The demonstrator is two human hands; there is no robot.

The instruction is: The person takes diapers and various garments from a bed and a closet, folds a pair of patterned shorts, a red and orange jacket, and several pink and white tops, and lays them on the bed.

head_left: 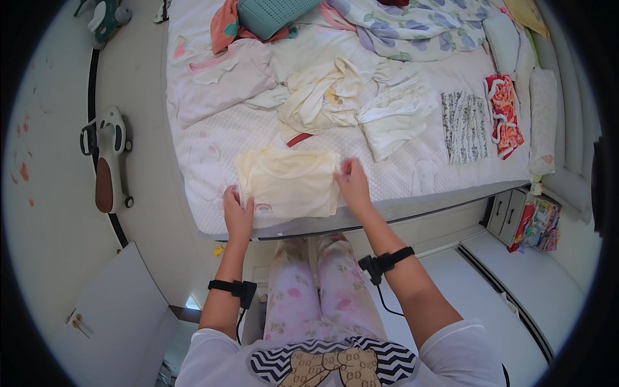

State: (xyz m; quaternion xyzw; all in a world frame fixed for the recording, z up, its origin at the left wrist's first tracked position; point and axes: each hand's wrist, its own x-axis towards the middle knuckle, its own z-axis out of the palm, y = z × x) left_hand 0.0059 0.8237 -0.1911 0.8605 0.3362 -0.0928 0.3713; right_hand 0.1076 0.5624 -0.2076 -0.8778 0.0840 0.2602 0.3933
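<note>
A pale cream garment (295,181), folded into a rough rectangle with its rounded neckline upward, lies near the front edge of the bed. My left hand (238,213) rests at its lower left corner, thumb and fingers apart. At the garment's right edge is my right hand (355,186), its fingers curled and slightly blurred; whether they pinch the cloth is unclear. Just beyond lies a crumpled cream garment (321,104) with a printed figure. Next to it, a white garment (394,123) is spread loosely, and a pale pink top (227,82) lies farther left.
On the mattress (193,169) are a folded floral-striped cloth (464,126), a red patterned garment (504,116), a teal basket (273,14) and a flower-print blanket (416,29). A ride-on toy (110,164) stands on the floor at left. Drawers (506,215) stand at right.
</note>
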